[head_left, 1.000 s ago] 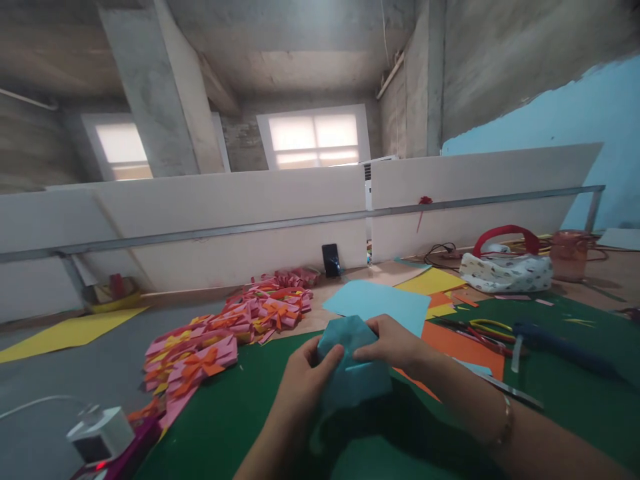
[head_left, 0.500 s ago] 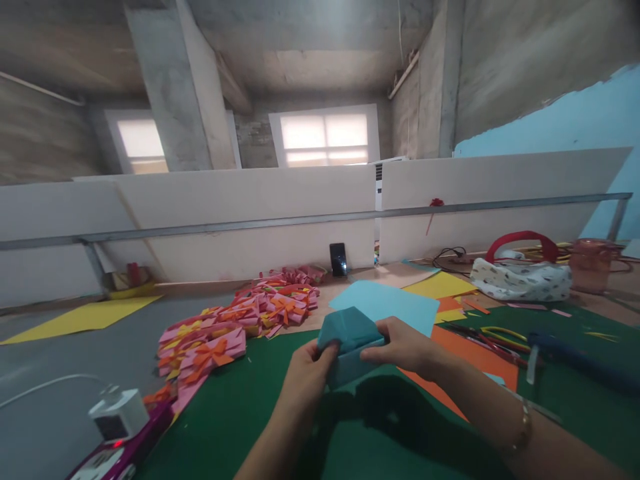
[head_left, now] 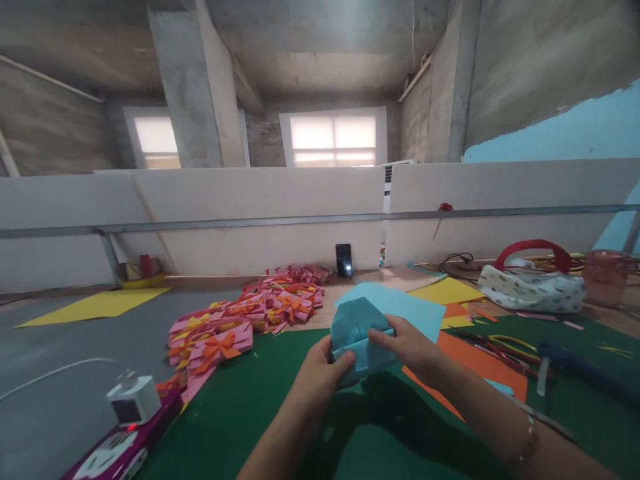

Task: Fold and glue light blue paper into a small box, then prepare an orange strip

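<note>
A folded piece of blue paper (head_left: 364,327) is held up over the green mat (head_left: 250,407), its top rounded off by angled folds and a band running across its front. My left hand (head_left: 327,370) grips its lower left side, thumb on the front. On the right edge, my right hand (head_left: 403,340) pinches the paper with the thumb pressed on the band; most fingers are hidden behind. A flat light-blue sheet (head_left: 415,308) lies just beyond the hands, and an orange sheet (head_left: 480,367) lies under my right forearm.
Pink and orange paper bows (head_left: 225,340) are heaped at left. A power strip (head_left: 125,450) with a white charger (head_left: 133,400) stands at front left. A phone (head_left: 343,260) leans at the back. Scissors (head_left: 515,347), a dark-blue tool (head_left: 575,367) and a red-handled bag (head_left: 533,287) are at right.
The folded blue paper has tilted so more of its front band faces me. My left thumb has moved down onto the band, and my right thumb presses higher. The view has shifted slightly.
</note>
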`<state>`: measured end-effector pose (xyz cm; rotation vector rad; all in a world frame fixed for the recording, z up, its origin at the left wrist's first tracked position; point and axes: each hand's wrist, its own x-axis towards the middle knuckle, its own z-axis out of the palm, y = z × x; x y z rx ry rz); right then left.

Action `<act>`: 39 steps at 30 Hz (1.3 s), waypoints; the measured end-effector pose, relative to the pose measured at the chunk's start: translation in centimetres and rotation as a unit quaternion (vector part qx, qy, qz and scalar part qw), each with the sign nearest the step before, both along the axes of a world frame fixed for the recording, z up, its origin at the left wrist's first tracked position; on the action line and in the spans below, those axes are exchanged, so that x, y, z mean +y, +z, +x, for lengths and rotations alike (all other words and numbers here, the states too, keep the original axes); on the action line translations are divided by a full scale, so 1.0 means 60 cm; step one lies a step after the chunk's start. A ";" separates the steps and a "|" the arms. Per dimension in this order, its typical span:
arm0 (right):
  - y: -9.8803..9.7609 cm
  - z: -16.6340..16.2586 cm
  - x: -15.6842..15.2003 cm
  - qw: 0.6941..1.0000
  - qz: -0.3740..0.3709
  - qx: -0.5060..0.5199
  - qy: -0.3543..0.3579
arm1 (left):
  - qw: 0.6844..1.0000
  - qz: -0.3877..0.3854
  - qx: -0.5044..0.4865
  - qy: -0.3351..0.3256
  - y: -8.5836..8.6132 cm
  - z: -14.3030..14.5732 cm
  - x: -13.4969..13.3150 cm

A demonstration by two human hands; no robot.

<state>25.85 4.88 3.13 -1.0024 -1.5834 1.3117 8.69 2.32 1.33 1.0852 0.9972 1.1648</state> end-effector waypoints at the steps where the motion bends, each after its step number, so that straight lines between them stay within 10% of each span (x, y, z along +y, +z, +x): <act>1: -0.002 -0.003 -0.001 1.000 0.001 0.014 0.003 | 1.000 0.010 -0.008 -0.010 0.000 0.002 -0.002; 11: -0.008 -0.010 0.003 0.987 0.089 0.090 -0.102 | 0.994 0.035 -0.089 0.051 0.006 0.002 0.003; 27: -0.010 -0.018 -0.017 0.874 0.415 -0.181 -0.175 | 0.966 0.143 0.087 0.199 0.025 -0.009 -0.004; 39: -0.013 -0.014 -0.009 0.923 0.316 -0.119 -0.184 | 0.894 0.346 0.038 0.282 0.033 0.014 -0.028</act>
